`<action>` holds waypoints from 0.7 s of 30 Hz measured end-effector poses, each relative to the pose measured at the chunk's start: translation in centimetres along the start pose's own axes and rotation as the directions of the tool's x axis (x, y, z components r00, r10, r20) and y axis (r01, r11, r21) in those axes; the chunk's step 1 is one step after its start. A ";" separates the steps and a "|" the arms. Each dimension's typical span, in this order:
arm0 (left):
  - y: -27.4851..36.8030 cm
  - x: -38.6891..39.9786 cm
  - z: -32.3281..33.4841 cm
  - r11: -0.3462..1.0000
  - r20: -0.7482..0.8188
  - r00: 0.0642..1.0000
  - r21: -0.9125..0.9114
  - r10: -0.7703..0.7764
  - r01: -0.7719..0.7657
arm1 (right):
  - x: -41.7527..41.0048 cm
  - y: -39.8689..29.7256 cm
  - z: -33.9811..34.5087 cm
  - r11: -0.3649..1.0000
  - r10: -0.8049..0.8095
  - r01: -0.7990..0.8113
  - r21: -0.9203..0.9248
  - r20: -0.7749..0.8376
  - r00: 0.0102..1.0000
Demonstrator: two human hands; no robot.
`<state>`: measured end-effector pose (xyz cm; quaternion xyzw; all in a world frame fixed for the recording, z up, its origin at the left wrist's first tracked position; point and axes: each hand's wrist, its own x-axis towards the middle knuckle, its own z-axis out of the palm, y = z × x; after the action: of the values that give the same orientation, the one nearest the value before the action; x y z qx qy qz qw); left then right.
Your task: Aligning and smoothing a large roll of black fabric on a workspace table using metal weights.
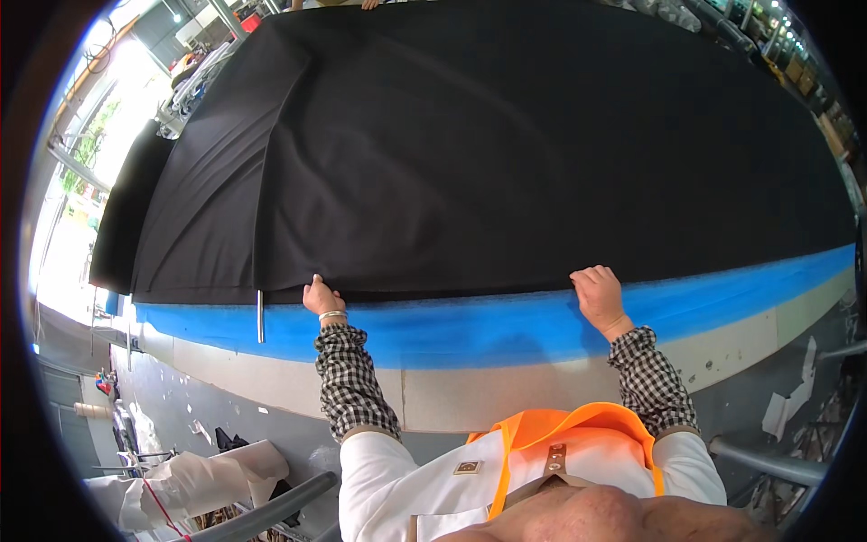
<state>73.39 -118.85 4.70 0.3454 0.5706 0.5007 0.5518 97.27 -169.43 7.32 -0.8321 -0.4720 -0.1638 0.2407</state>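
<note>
A wide sheet of black fabric (474,156) covers most of the table, with creases towards the left. My left hand (323,296) pinches its near edge, right of a raised fold. My right hand (599,298) grips the same edge farther right, fingers curled over it. Beneath, a strip of blue sheet material (433,335) shows along the near side. A metal rod (260,317) sticks out from under the fold, left of my left hand.
The pale table edge (474,400) curves in front of me. A roll of whitish paper or fabric (203,481) lies low at left, near a grey pipe (284,508). Another grey pipe (765,462) is at lower right. Another person's hand (370,4) touches the far edge.
</note>
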 end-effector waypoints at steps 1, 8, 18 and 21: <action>0.1 0.0 0.0 0.999 0.002 0.999 0.015 0.050 -0.050 | -0.1 -0.1 0.0 1.000 -0.005 0.006 0.027 -0.016 1.000; -0.8 0.4 -2.8 0.994 0.095 0.989 -0.004 0.111 -0.111 | -0.3 -0.5 0.1 1.000 -0.018 0.018 0.003 -0.020 1.000; -1.2 0.8 -3.5 0.966 0.061 0.976 0.147 0.208 -0.215 | -0.7 0.3 -0.1 0.999 -0.033 0.033 0.028 0.017 0.999; -2.4 2.4 -4.2 0.935 0.046 0.963 0.234 0.264 -0.267 | -0.6 0.6 0.1 0.997 -0.053 0.053 0.057 0.001 0.999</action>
<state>69.31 -118.04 1.30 0.4864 0.5707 0.4962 0.4376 97.48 -170.08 6.76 -0.8122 -0.4989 -0.1556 0.2592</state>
